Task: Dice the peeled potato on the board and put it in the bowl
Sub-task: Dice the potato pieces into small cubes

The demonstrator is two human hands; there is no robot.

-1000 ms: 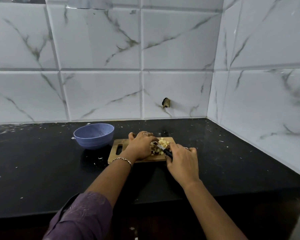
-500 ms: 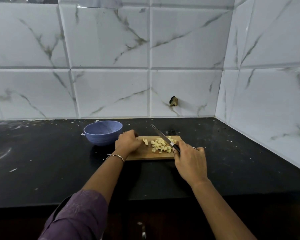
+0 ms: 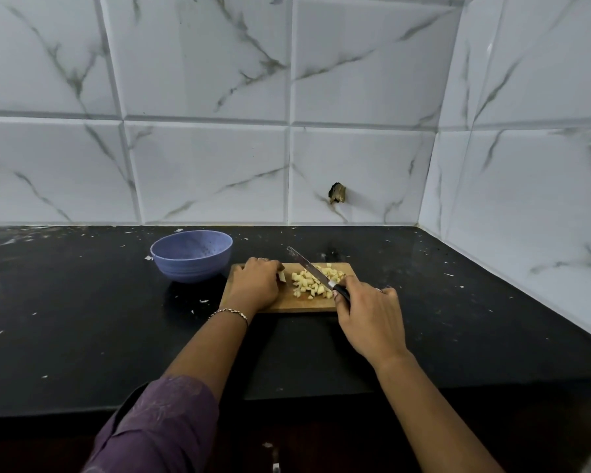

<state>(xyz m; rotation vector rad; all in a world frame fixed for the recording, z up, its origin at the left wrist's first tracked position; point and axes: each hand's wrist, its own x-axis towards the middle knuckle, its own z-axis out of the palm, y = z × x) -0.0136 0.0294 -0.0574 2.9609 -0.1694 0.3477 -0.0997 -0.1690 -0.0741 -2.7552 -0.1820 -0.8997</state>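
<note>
A small wooden cutting board lies on the black counter with a pile of pale diced potato on its right half. My left hand is curled over the board's left end and holds it; one loose potato piece lies right by its fingertips. My right hand grips the black handle of a knife. Its blade is raised above the pile and points up and to the left. The blue bowl stands just left of the board; I see nothing in it.
White marble-look tiles close off the back and the right side, with a dark broken hole in the back wall. The black counter is speckled with small white scraps. Its front edge runs just under my forearms.
My left hand left the potato pile and moved to the board's left end. My right hand lifted the knife off the dice, so the blade now points up and left.
</note>
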